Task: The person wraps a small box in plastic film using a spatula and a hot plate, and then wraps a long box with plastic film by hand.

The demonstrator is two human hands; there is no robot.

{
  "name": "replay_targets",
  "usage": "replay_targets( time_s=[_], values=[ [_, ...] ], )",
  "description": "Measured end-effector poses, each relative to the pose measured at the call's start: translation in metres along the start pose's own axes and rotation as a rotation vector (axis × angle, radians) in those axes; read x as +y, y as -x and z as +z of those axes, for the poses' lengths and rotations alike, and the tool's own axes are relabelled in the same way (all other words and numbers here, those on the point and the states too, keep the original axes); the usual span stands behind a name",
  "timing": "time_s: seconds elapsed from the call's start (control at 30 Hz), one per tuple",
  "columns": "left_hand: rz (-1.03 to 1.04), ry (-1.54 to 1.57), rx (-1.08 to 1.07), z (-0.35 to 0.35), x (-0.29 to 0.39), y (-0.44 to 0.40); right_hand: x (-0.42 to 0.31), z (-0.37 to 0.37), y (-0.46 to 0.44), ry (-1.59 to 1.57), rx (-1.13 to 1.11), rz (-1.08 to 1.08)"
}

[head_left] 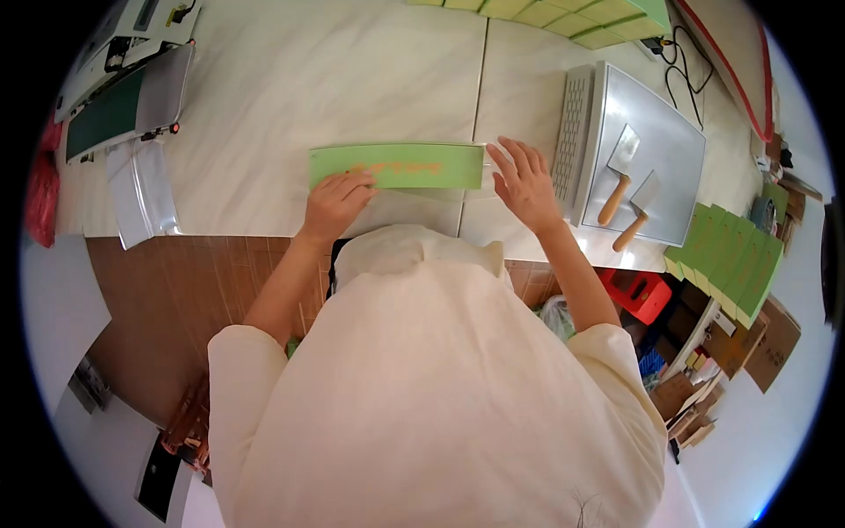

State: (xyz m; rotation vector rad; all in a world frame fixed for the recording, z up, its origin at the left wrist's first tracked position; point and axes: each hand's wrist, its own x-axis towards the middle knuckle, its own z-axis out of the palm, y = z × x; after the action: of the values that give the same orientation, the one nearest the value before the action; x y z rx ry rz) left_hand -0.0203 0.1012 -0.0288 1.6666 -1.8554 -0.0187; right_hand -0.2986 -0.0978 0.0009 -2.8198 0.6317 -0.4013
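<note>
A long, flat green box (396,174) with orange lettering lies lengthwise on the pale marbled table in front of me. My left hand (339,204) grips its near edge toward the left end, with the fingertips over the top face. Just off the box's right end is my right hand (528,182), its fingers spread and nothing between them. A thin pale edge shows along the far side of the box. The undersides of both hands are hidden.
To the right, a metal-topped appliance (656,114) carries two wooden-handled spatulas (625,150). Stacked green boxes stand at the back (563,16) and at the right edge (726,255). A machine with a green belt (106,114) and clear plastic film (141,194) are at left. A black cable (682,66) lies back right.
</note>
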Motion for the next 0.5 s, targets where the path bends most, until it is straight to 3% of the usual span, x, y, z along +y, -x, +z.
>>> replay_targets(
  time_s=[0.07,0.13,0.5],
  values=[
    [-0.002,-0.001,0.004,0.002,0.0,0.001,0.0,0.007,-0.003,0.017,0.045,0.029],
    [-0.037,-0.012,-0.023,-0.002,0.0,0.001,0.0,0.015,-0.01,0.055,0.032,-0.119],
    [-0.065,-0.009,-0.013,-0.009,-0.009,0.005,-0.049,0.038,-0.051,-0.124,0.124,-0.195]
  ],
)
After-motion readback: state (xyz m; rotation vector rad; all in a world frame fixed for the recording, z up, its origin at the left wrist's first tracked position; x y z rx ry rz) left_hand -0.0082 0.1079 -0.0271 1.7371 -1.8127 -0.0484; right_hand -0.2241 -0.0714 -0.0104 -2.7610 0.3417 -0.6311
